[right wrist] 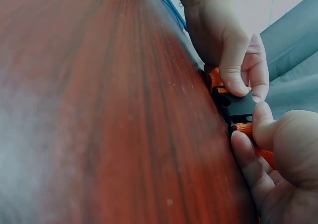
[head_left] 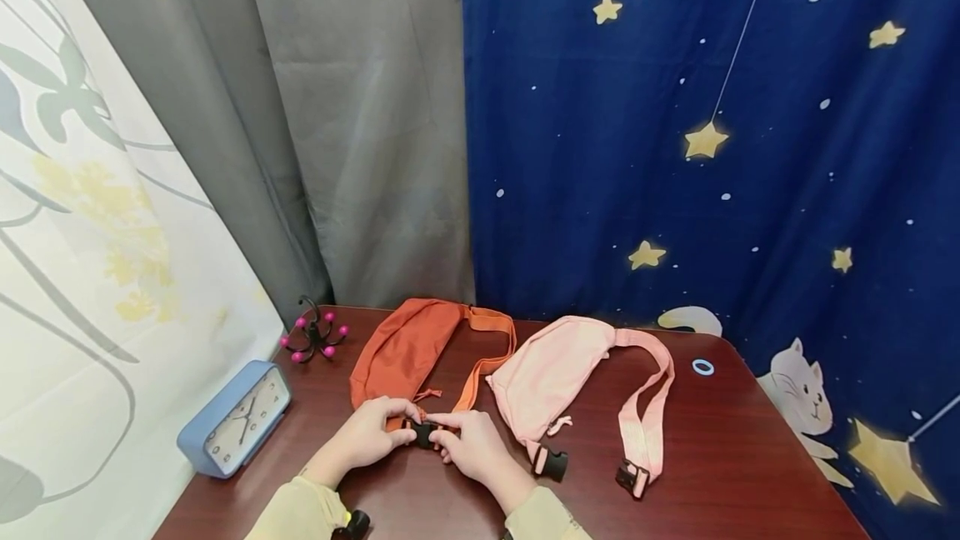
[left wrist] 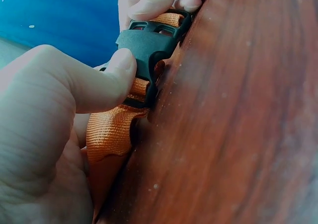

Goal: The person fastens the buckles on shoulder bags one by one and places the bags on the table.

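An orange-red waist bag (head_left: 408,348) lies on the table with its strap looped to the right. At its near end is a black side-release buckle (left wrist: 141,50), whose two halves sit joined together. My left hand (head_left: 375,432) pinches the left end of the buckle between thumb and fingers, the thumb lying on its face in the left wrist view. Opposite it, my right hand (head_left: 476,444) pinches the other end by the orange webbing (right wrist: 243,128). Parts of the fingers behind the buckle are hidden.
To the right lies a pink waist bag (head_left: 558,365), its two black buckle halves (head_left: 553,465) apart. A blue clock (head_left: 236,419) stands at the left, near a black rack with pink balls (head_left: 313,336). A light blue ring (head_left: 702,367) lies at the far right.
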The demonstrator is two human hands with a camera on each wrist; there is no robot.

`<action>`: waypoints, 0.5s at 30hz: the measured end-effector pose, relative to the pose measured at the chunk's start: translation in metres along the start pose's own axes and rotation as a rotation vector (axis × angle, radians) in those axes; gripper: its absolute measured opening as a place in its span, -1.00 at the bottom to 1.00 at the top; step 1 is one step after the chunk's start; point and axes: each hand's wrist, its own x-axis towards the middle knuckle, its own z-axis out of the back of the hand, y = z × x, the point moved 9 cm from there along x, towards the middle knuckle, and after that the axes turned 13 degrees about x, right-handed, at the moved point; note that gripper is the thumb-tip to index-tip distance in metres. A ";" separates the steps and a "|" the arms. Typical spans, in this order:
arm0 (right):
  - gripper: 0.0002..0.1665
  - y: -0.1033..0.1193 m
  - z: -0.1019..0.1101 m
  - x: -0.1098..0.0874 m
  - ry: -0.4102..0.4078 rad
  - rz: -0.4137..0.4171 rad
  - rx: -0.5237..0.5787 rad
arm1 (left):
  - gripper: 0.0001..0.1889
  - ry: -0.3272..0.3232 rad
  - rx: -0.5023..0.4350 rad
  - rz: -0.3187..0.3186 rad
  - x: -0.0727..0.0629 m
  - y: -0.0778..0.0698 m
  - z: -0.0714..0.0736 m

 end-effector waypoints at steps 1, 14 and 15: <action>-0.64 0.000 0.000 0.000 -0.004 0.001 -0.002 | -0.84 0.001 -0.001 0.003 0.000 0.000 0.000; -0.66 0.003 -0.003 0.005 -0.019 0.011 -0.009 | -0.81 -0.007 -0.001 0.015 0.001 0.000 0.000; -0.66 0.004 -0.003 0.005 -0.018 0.013 -0.014 | -0.81 -0.006 -0.003 0.018 0.001 0.000 0.000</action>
